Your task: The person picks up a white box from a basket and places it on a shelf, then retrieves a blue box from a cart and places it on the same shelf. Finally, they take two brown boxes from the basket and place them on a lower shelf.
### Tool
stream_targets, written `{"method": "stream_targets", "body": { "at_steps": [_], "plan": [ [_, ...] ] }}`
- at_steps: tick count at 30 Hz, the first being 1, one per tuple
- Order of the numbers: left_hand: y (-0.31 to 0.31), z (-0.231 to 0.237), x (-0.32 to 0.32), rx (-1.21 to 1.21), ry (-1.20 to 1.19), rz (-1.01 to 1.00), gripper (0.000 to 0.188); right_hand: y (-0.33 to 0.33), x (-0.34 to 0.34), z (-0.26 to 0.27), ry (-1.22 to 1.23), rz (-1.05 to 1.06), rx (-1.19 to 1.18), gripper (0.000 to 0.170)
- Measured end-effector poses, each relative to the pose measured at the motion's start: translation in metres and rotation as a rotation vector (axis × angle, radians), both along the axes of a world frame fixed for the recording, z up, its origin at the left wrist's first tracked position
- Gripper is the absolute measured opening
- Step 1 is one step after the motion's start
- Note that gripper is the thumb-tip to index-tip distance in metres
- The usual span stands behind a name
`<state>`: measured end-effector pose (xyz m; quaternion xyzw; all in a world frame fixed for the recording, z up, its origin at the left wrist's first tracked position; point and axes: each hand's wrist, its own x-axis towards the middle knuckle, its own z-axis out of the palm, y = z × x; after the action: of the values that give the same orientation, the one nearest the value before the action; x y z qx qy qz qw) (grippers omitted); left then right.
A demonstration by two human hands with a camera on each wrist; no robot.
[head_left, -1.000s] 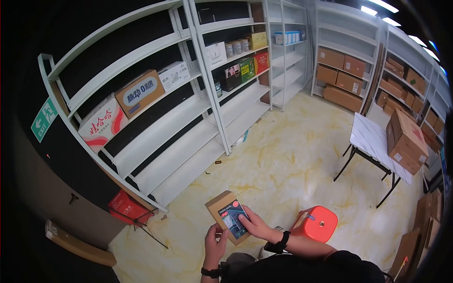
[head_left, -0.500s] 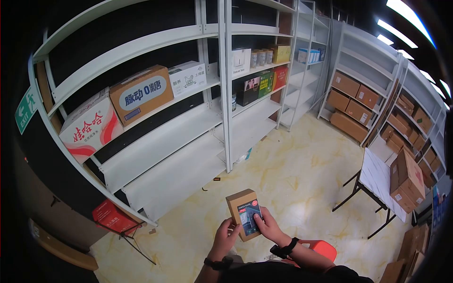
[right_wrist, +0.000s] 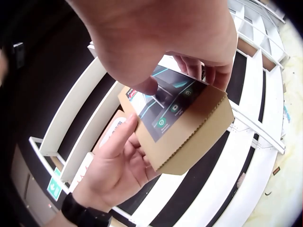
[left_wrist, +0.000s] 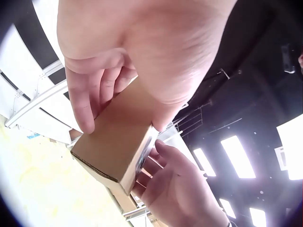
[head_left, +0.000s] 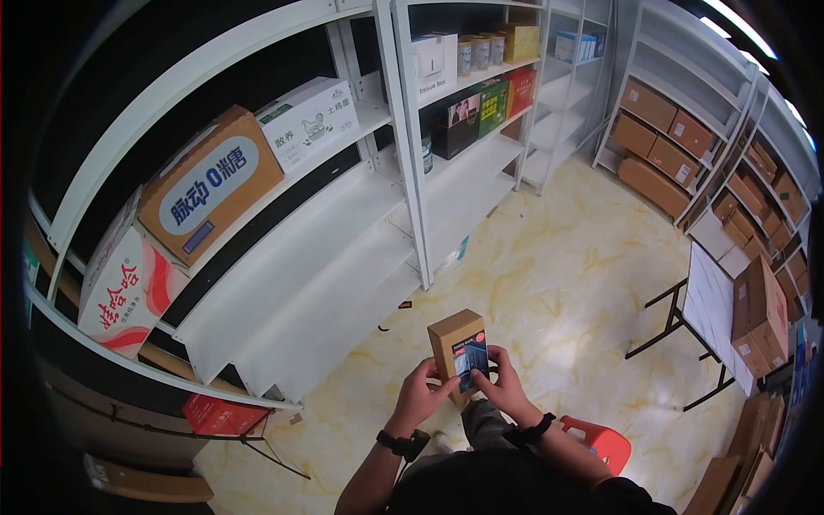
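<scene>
Both hands hold a small brown cardboard power bank box (head_left: pixel 445 350) in front of the body, its dark printed label facing the person. My left hand (head_left: pixel 421 393) grips the left side, with the thumb on the front near the lower edge. On the opposite side, my right hand (head_left: pixel 503 388) holds the box with its thumb across the label. The right wrist view shows the power bank box (right_wrist: pixel 199 132) between the right thumb and fingers, the left hand (right_wrist: pixel 116 172) supporting its other side. In the left wrist view, the left fingers lie along a plain brown face.
White shelving (head_left: pixel 326 206) on the left carries a brown drink carton (head_left: pixel 210 184), a white egg carton (head_left: pixel 309 124) and other goods. A red stool (head_left: pixel 605 446) stands close by on the right. Farther right, a folding table (head_left: pixel 704 300) bears a large cardboard box (head_left: pixel 760 318).
The head view has shifted, with the shelves now closer. The power bank box has come more upright, and the left thumb has moved onto its front. Both hands keep hold of it.
</scene>
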<state>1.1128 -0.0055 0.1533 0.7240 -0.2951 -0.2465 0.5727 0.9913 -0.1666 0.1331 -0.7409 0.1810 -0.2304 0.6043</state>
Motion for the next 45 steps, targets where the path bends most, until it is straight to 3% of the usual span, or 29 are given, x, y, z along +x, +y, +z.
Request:
{"method": "stream_targets", "body": {
  "at_steps": [2, 4, 6, 8, 11, 15, 20, 22, 23, 27, 30, 33, 39, 41, 45],
  "plan": [
    [-0.024, -0.014, 0.028, 0.009, -0.038, 0.016, 0.04, -0.023, 0.028, -0.007, 0.159, -0.011, -0.074, 0.052],
    [-0.05, -0.021, 0.053, -0.007, -0.006, 0.05, 0.042, -0.045, 0.057, -0.011, 0.186, -0.018, -0.004, 0.052],
    [-0.078, -0.021, 0.082, 0.035, -0.045, 0.063, 0.043, -0.071, 0.093, -0.02, 0.196, -0.038, -0.18, 0.052],
    [-0.097, -0.023, 0.108, 0.094, -0.07, 0.078, 0.044, -0.096, 0.125, -0.027, 0.15, -0.022, -0.189, 0.054],
    [-0.123, -0.026, 0.145, 0.073, -0.03, 0.189, 0.047, -0.131, 0.173, -0.035, 0.018, 0.036, -0.445, 0.06],
    [-0.132, -0.05, 0.193, 0.021, -0.025, 0.291, 0.051, -0.148, 0.245, -0.043, 0.052, 0.244, -0.128, 0.06],
    [-0.139, -0.061, 0.265, 0.058, 0.034, 0.431, 0.047, -0.15, 0.336, -0.056, 0.007, 0.322, 0.002, 0.066],
    [-0.141, -0.07, 0.3, 0.061, -0.037, 0.437, 0.048, -0.149, 0.368, -0.058, -0.035, 0.226, -0.397, 0.069],
    [-0.144, -0.073, 0.317, 0.034, -0.031, 0.462, 0.049, -0.148, 0.383, -0.057, 0.027, 0.217, -0.433, 0.075],
    [-0.16, -0.093, 0.402, -0.013, -0.08, 0.419, 0.049, -0.157, 0.448, -0.049, 0.26, 0.245, -0.304, 0.081],
    [-0.175, -0.101, 0.453, -0.076, -0.067, 0.36, 0.058, -0.166, 0.498, -0.061, 0.129, 0.198, -0.444, 0.081],
    [-0.193, -0.109, 0.495, -0.088, -0.074, 0.349, 0.052, -0.172, 0.533, -0.068, 0.187, 0.199, -0.352, 0.086],
    [-0.225, -0.139, 0.547, -0.075, -0.077, 0.346, 0.05, -0.182, 0.573, -0.101, 0.264, 0.217, -0.388, 0.094],
    [-0.23, -0.153, 0.561, 0.054, -0.183, 0.289, 0.05, -0.186, 0.58, -0.106, 0.326, 0.23, -0.36, 0.095],
    [-0.246, -0.14, 0.563, 0.067, -0.167, 0.287, 0.048, -0.198, 0.587, -0.121, 0.334, 0.249, -0.356, 0.096]
  ]
}}
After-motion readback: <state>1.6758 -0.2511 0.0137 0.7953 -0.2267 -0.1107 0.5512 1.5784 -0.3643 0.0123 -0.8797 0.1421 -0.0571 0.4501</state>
